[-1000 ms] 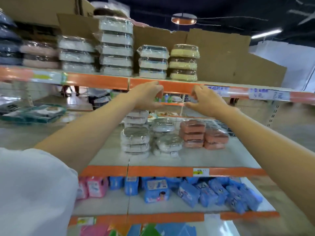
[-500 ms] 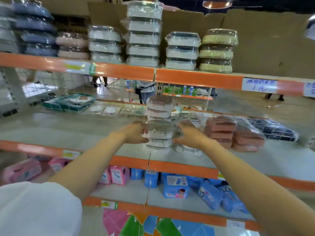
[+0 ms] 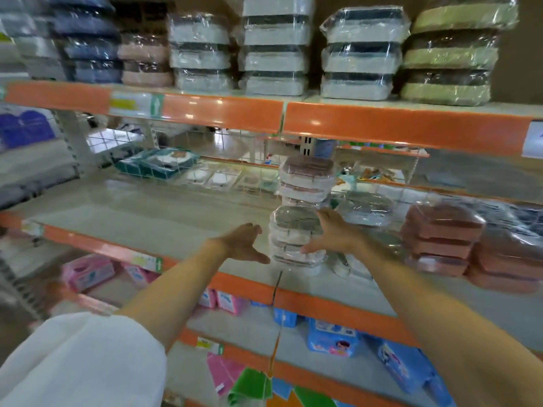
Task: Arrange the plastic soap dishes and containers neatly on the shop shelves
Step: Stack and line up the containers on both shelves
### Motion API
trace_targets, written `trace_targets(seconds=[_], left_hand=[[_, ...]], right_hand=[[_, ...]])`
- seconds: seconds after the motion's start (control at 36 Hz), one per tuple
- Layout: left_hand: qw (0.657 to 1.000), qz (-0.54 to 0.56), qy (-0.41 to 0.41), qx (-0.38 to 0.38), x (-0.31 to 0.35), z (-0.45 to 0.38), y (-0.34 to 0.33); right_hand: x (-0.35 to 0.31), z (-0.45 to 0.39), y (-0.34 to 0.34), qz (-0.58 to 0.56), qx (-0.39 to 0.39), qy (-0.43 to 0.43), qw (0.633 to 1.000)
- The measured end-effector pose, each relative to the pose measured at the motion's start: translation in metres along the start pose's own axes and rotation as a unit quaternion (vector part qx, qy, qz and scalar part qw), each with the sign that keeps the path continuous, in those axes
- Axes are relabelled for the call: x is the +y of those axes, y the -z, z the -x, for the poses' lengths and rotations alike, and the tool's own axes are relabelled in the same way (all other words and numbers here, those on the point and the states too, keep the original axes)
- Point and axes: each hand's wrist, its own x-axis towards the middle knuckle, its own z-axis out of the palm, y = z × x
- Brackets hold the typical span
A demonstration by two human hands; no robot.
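A wrapped soap-dish stack (image 3: pixel 298 239) is being steadied at twelve o'clock between the spread-open left hand (image 3: pixel 242 243) and right hand (image 3: pixel 333 230), with looser packs (image 3: pixel 364 207) being left unsorted at two o'clock.

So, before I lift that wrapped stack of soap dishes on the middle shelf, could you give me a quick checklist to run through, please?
1. Left hand on the wrapped stack: not ok; it is open beside the stack, with a gap showing.
2. Right hand on the stack: ok; its fingers touch the wrap on the right side.
3. Upper stack behind: cannot tell whether it rests on the front one.
4. Brown stack to the right: ok; it stands apart from the hands.
5. Bare space on the middle shelf to the left: ok.
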Motion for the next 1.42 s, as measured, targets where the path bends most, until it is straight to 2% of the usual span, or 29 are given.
trace_targets(seconds=[0.28,0.58,0.83,1.0,1.22,1.42], left_hand=[[1.000,0.007,-0.015,0.008,0.007,-0.023,-0.004],[0.999,0.030,0.000,0.022,0.015,-0.040,-0.012],[0.998,0.048,-0.026,0.022,0.017,-0.047,-0.010],[0.998,0.020,-0.052,-0.024,0.037,-0.060,-0.015],[0.999,0.009,-0.043,-0.004,0.051,-0.048,-0.019],[0.994,0.004,-0.108,-0.015,0.060,-0.018,-0.006]], right_hand=[[0.015,-0.019,0.001,0.046,0.018,-0.010,0.999],[0.021,-0.029,-0.004,-0.054,0.018,-0.010,0.998],[0.035,-0.013,0.015,-0.075,0.039,0.011,0.996],[0.065,0.011,0.037,-0.069,0.081,-0.029,0.994],[0.083,0.048,0.036,-0.058,0.119,-0.104,0.986],[0.076,0.086,0.047,-0.104,0.181,-0.133,0.969]])
